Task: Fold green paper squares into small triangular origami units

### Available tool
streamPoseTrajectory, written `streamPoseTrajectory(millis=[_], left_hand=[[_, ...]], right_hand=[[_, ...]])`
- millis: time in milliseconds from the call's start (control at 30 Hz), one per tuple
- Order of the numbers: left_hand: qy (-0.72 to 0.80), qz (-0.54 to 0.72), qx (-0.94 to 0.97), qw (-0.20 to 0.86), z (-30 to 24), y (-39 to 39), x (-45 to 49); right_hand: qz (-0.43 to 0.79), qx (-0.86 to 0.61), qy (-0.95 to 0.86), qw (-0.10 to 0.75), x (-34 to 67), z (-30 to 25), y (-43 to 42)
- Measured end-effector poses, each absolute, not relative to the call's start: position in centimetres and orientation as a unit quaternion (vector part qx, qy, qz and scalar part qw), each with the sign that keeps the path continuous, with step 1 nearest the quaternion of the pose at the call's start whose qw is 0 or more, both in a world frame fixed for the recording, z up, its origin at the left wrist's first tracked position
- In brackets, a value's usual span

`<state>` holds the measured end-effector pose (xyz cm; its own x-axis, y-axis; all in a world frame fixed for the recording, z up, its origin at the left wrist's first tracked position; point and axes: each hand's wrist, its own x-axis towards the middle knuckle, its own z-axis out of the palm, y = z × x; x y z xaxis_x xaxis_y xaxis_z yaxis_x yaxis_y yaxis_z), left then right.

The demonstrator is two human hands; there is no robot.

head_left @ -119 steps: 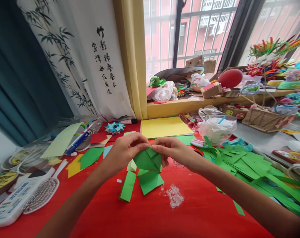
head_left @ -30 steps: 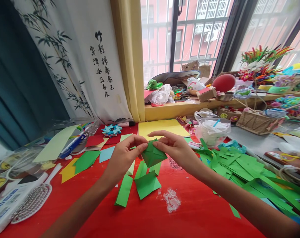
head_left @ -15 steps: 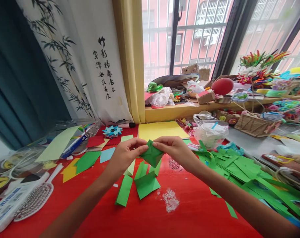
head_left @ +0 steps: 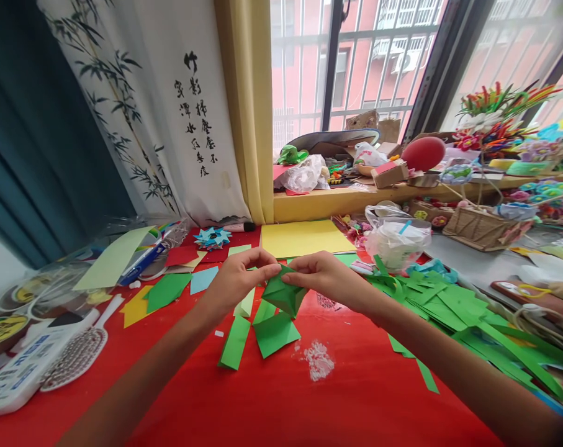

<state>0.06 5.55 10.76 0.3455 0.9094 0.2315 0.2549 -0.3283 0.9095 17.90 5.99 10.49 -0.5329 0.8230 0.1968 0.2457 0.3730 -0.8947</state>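
I logged left hand (head_left: 237, 280) and right hand (head_left: 326, 279), fingers pinched on the folded green paper (head_left: 283, 297), held just above the worktop (head_left: 309, 403). Several creases were in; loose green pieces (head_left: 275, 334) lay flat beneath.

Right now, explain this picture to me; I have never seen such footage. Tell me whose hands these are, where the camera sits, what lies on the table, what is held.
No machine here: these are a person's two bare hands, filmed by a camera worn on the head, looking forward and down. The left hand and right hand pinch a folded green paper between them over the red table. Under it lie cut green pieces; a pile of green strips spreads at the right. A yellow sheet lies behind, a hairbrush at the left.
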Motion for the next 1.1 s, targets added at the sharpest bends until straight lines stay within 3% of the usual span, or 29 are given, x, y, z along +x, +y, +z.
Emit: streamPoseTrajectory(millis=[133,333,500,667,1100], left_hand=[[0.416,0.399,0.723,0.380,10.7,5.4,0.1],[0.397,0.374,0.728,0.415,10.3,5.9,-0.2],[0.381,0.394,0.711,0.440,10.3,6.0,-0.1],[0.352,0.356,0.730,0.465,10.9,5.5,-0.3],[0.390,0.442,0.651,0.479,10.6,6.1,-0.3]], right_hand=[[0.439,-0.354,-0.762,0.318,18.0,10.8,5.9],[0.332,-0.381,-0.775,0.379,17.9,10.3,6.0],[0.331,-0.378,-0.765,0.403,18.1,10.2,6.3],[0.408,-0.363,-0.729,0.414,18.6,10.5,6.9],[0.567,-0.280,-0.684,0.364,18.6,10.2,7.2]])
